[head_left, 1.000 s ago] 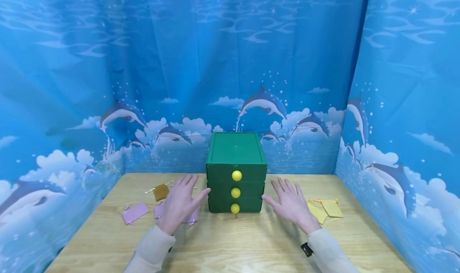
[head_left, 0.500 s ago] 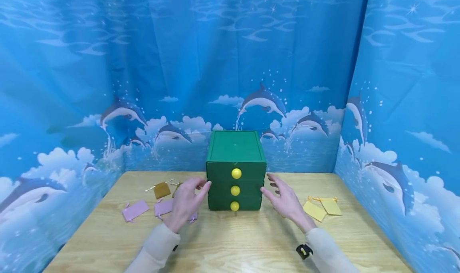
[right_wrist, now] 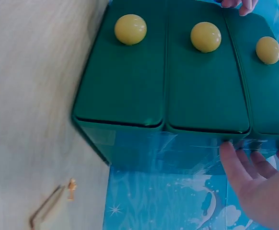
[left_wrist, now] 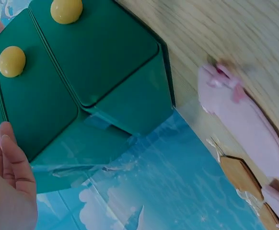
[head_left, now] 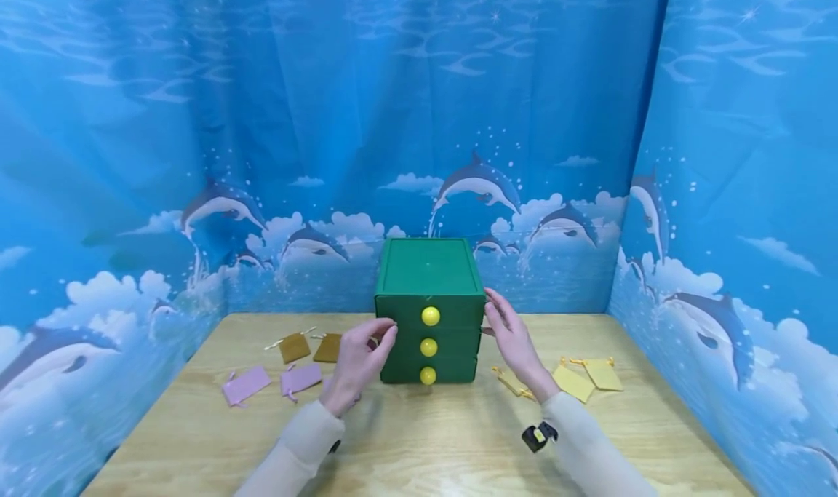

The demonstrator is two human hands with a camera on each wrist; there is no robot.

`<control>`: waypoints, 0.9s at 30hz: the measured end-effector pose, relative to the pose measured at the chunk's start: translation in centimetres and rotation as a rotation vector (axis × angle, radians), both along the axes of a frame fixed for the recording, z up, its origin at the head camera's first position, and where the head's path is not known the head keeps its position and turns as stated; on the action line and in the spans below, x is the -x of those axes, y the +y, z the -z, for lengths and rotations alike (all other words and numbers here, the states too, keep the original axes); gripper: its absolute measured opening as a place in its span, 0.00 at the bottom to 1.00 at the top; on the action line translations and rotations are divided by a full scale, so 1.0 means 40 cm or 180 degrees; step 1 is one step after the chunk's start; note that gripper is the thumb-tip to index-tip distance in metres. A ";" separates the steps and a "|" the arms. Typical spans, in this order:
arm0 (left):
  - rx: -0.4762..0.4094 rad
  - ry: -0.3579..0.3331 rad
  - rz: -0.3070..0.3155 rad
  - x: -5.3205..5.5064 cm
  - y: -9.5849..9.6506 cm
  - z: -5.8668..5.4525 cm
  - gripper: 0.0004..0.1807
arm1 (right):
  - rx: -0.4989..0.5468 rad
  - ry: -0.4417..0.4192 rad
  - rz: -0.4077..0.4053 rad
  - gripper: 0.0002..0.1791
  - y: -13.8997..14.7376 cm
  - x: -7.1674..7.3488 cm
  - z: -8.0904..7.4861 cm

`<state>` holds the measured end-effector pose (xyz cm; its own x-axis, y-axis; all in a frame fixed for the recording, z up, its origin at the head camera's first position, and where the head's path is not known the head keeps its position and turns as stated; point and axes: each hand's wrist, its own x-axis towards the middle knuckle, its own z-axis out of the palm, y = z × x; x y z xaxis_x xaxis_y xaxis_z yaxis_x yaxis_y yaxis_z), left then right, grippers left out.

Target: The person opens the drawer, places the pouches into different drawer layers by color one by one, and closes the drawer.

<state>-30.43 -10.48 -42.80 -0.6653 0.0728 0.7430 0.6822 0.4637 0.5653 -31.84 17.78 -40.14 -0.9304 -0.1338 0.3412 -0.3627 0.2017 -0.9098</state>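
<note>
A green cabinet (head_left: 428, 268) of three drawers stands mid-table, each dark front bearing a round yellow knob (head_left: 430, 316). All the drawers look closed. My left hand (head_left: 358, 359) is at the cabinet's front left edge, fingers bent; in the left wrist view its fingertips (left_wrist: 6, 130) lie close to a drawer front, and contact is unclear. At the right side, my right hand (head_left: 513, 337) has its thumb and loosely bent fingers (right_wrist: 233, 165) against or just beside the cabinet's side wall. Neither hand holds anything.
Purple pouches (head_left: 246, 386) and brown pouches (head_left: 294, 347) lie left of the cabinet, one purple partly behind my left hand. Yellow drawstring pouches (head_left: 573, 384) lie to the right, one partly behind my right wrist. A blue dolphin-print curtain (head_left: 327, 155) surrounds the wooden table (head_left: 425, 446).
Both hands went from spread flat beside the cabinet to bent fingers, moving inward to its sides. A brown pouch and a yellow pouch came into sight. The cabinet stayed in place.
</note>
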 end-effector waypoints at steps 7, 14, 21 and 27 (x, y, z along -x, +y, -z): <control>-0.0074 0.0177 0.0204 0.018 0.037 -0.001 0.06 | 0.0209 -0.0003 -0.0092 0.32 0.005 0.035 -0.034; -0.0096 0.0299 0.0248 0.029 0.068 0.001 0.08 | 0.0285 -0.0210 -0.0149 0.32 0.007 0.056 -0.066; 0.0150 0.0333 0.0299 0.034 0.089 -0.004 0.13 | 0.0322 -0.0600 -0.0257 0.31 0.012 0.075 -0.100; 0.0155 0.0349 0.0286 0.031 0.103 -0.015 0.17 | 0.0377 -0.0754 -0.0378 0.30 0.016 0.085 -0.110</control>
<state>-31.65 -6.35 -42.18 -0.5695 0.1661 0.8050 0.7786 0.4230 0.4636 -35.23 18.41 -35.73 -0.9663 -0.2187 0.1359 -0.1519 0.0578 -0.9867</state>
